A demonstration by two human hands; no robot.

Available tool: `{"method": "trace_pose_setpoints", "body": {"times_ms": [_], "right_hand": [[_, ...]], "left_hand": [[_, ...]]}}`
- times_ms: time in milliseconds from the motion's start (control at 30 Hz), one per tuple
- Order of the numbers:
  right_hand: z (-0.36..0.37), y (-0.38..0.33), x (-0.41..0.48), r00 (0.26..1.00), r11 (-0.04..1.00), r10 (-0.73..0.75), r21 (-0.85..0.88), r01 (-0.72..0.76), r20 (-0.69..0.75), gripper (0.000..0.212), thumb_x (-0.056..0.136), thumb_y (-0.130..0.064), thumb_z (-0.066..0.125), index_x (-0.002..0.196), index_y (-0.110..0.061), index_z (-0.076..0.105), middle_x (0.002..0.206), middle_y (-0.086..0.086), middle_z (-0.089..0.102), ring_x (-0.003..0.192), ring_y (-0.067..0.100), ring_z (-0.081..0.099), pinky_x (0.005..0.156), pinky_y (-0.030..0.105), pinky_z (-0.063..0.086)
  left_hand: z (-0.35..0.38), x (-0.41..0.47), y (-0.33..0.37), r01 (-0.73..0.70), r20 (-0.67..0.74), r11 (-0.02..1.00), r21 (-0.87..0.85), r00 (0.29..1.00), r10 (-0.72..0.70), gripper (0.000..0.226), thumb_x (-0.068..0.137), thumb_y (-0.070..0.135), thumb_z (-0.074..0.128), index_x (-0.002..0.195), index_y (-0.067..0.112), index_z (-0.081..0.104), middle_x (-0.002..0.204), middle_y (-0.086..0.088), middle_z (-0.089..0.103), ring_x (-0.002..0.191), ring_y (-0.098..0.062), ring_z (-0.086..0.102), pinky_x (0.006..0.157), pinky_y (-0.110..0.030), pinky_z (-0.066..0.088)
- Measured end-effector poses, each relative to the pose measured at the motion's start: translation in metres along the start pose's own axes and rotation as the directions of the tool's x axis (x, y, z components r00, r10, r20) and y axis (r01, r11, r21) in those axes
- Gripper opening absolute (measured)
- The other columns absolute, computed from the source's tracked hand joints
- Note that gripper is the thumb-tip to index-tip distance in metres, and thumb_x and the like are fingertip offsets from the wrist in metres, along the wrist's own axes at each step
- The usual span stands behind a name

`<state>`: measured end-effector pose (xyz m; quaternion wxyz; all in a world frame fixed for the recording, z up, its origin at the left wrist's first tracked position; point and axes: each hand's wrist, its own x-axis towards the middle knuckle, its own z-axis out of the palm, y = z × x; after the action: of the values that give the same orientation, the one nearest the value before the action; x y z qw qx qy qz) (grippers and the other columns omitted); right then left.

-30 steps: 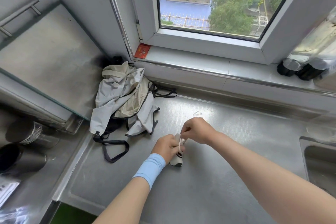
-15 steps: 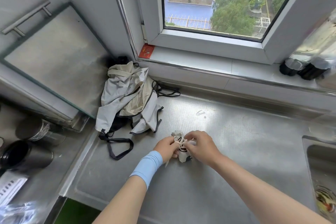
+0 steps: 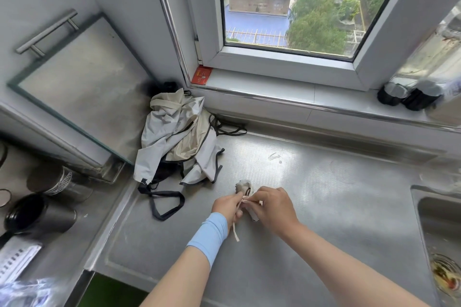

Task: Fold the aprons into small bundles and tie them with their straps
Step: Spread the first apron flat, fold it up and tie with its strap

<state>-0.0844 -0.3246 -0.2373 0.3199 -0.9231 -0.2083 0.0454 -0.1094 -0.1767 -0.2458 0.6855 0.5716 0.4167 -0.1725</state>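
Far left, off the main worktop: two dark metal cups [image 3: 37, 214] lie on their sides on a lower ledge, well apart from the work.

Back left corner of the steel counter [image 3: 336, 207], under the window: a loose heap of aprons [image 3: 174, 142] — grey and cream cloth, dark-edged, with a black strap loop [image 3: 167, 207] trailing forward onto the counter. Not yet folded, by the look of it.

Centre: the small bundle [image 3: 243, 187] sits on the counter between both hands, just in front of the heap but apart from it. Cream cloth, rolled tight, a dark mark showing at its top.

Left hand [image 3: 227, 207], blue wristband below it: fingers curled closed round the bundle's left side and a thin cream strap [image 3: 235, 228], whose free end hangs down past the wrist.

Right hand [image 3: 272, 207]: fingertips pinched together on the strap at the bundle's top, the rest of the hand cupped over the bundle. Exactly how the strap crosses under the fingers cannot be seen.

Judgement: tying step in hand; knot likely being formed or tightened.

Handling: cloth is light, soft and springy — likely to unroll if pressure eases. The strap is narrow and limp, so it needs a pinch near the knot, not at the loose end. Best hold: one hand pressing the roll's middle, the other pulling the strap close to the bundle.

Far right: sink [image 3: 439, 232], food scraps in its drain.
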Motion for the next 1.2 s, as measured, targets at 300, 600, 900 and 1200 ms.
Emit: {"method": "trace_pose_setpoints", "body": {"times_ms": [300, 600, 900, 1200], "right_hand": [[-0.014, -0.001, 0.016, 0.873, 0.989, 0.148, -0.047, -0.143, 0.465, 0.031, 0.097, -0.029, 0.040, 0.069, -0.023, 0.051, 0.086, 0.001, 0.053, 0.079, 0.021, 0.054, 0.074, 0.037, 0.043], [-0.025, 0.016, 0.028, 0.867, 0.968, 0.249, -0.095, -0.231, 0.432, 0.046, 0.096, -0.042, 0.048, 0.062, -0.011, 0.047, 0.078, 0.006, 0.057, 0.073, 0.023, 0.054, 0.067, 0.037, 0.042], [-0.022, 0.014, 0.021, 0.761, 0.644, 0.471, 0.415, -0.642, 0.447, 0.024, 0.085, -0.021, 0.061, 0.063, -0.014, 0.052, 0.056, 0.005, 0.038, 0.056, 0.020, 0.037, 0.052, 0.028, 0.029], [-0.008, 0.007, 0.023, 0.559, -0.089, 0.487, 0.675, -0.733, 0.671, 0.039, 0.101, -0.015, 0.043, 0.062, -0.015, 0.039, 0.069, 0.008, 0.054, 0.040, 0.013, 0.040, 0.037, 0.021, 0.032]], "left_hand": [[0.008, 0.005, -0.005, 0.036, -0.138, 0.999, -0.017, 0.990, -0.038, 0.023, 0.086, 0.024, 0.058, 0.072, 0.007, 0.064, 0.070, -0.012, 0.060, 0.037, -0.018, 0.039, 0.037, -0.018, 0.027], [0.003, 0.010, -0.010, -0.097, -0.190, 0.994, -0.051, 0.978, 0.086, 0.028, 0.097, 0.018, 0.052, 0.074, 0.006, 0.064, 0.065, -0.012, 0.065, 0.042, -0.021, 0.056, 0.039, -0.021, 0.045], [0.000, 0.014, -0.011, -0.093, -0.194, 0.993, -0.066, 0.978, 0.079, 0.031, 0.098, 0.019, 0.049, 0.077, 0.005, 0.066, 0.086, -0.019, 0.073, 0.071, -0.025, 0.069, 0.054, -0.026, 0.052], [-0.001, 0.007, 0.001, -0.010, -0.050, 0.969, -0.248, 0.999, -0.002, 0.031, 0.103, 0.012, 0.040, 0.083, -0.005, 0.056, 0.080, -0.021, 0.067, 0.061, -0.023, 0.071, 0.056, -0.034, 0.059]]}}
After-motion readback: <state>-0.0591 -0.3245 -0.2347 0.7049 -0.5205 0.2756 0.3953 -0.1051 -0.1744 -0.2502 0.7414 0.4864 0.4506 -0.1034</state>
